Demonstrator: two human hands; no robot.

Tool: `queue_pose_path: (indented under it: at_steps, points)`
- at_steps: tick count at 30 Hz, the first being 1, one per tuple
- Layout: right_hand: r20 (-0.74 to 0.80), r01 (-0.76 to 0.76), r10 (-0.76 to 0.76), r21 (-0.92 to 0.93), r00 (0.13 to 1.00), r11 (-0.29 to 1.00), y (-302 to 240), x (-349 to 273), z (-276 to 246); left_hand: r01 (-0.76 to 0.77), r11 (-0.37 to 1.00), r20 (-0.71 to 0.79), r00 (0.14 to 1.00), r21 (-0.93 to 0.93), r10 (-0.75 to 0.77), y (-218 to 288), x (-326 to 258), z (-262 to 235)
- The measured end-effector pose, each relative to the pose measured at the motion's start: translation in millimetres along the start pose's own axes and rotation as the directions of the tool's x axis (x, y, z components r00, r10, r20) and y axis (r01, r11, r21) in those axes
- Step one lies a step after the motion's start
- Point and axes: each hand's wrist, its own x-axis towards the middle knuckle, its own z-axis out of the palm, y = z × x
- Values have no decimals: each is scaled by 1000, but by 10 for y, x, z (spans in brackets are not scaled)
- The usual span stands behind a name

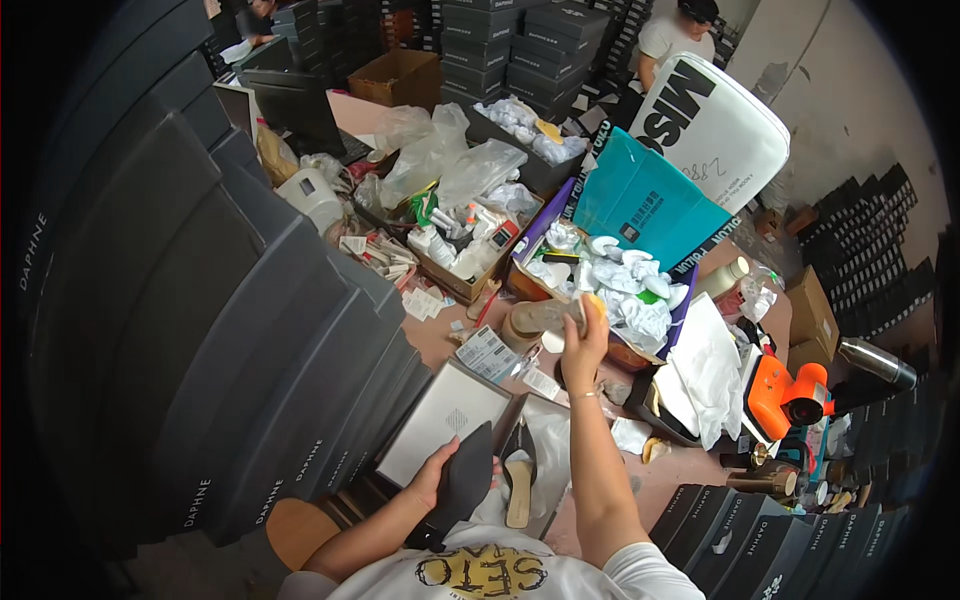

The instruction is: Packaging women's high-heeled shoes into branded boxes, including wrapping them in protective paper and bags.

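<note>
My left hand is closed around a black shoe, held low in front of my shirt. Beside it, a second black shoe with a beige insole lies in white tissue paper in an open shoe box. My right hand is stretched forward over the table, fingers pinched on a small yellowish sponge-like pad. Close to those fingers is a clear, brownish container; I cannot tell whether they touch it. The open box's lid rests to the left, its pale inside showing.
A purple-edged box of crumpled white paper stands ahead, beside a carton of bottles. Stacked dark shoe boxes crowd my left; more sit at lower right. An orange device is at right. Another person stands beyond.
</note>
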Motion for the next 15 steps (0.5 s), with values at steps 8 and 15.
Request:
queue_pose_path:
  at_steps: [8, 15]
  points:
    - [303, 119, -11, -340, 953, 933, 263, 202, 293, -30, 999, -44, 999, 30, 32, 58, -48, -68]
    - [623, -252, 215, -30, 752, 967, -926, -948, -941, -51, 998, -37, 998, 47, 52, -24, -154, 67]
